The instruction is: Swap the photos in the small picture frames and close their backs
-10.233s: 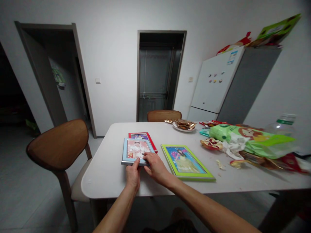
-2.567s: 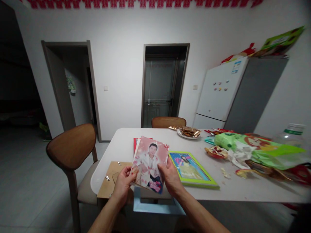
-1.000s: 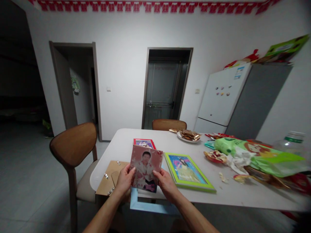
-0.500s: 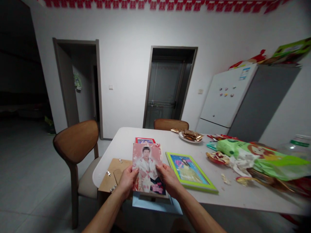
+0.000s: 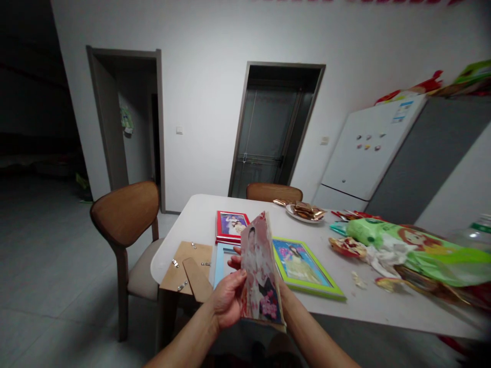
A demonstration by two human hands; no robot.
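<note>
I hold a printed photo (image 5: 259,276) of a person in pale clothing, tilted and turned edgeways above the table's front edge. It looks like a thin stack or a sheet with backing. My left hand (image 5: 229,299) grips its left edge, thumb in front and fingers partly behind. Against the right edge is my right hand (image 5: 284,294), its fingers hidden behind the photo. Just beyond lies a light blue picture frame (image 5: 220,263), partly covered by hand and photo. A brown backing board (image 5: 174,266) with metal clips and a stand leg lies to the left.
A red framed picture (image 5: 230,238) lies behind the photo, a green framed picture (image 5: 307,291) to its right. Farther along the white table (image 5: 207,204) are a plate of wrapped snacks (image 5: 305,213), fruit peel (image 5: 347,248) and a green bag (image 5: 433,250). Chairs (image 5: 126,212) stand left and behind.
The photo has turned from facing me to a slanted, nearly edgeways pose. My right hand has shifted behind it. More of the red and blue frames now shows.
</note>
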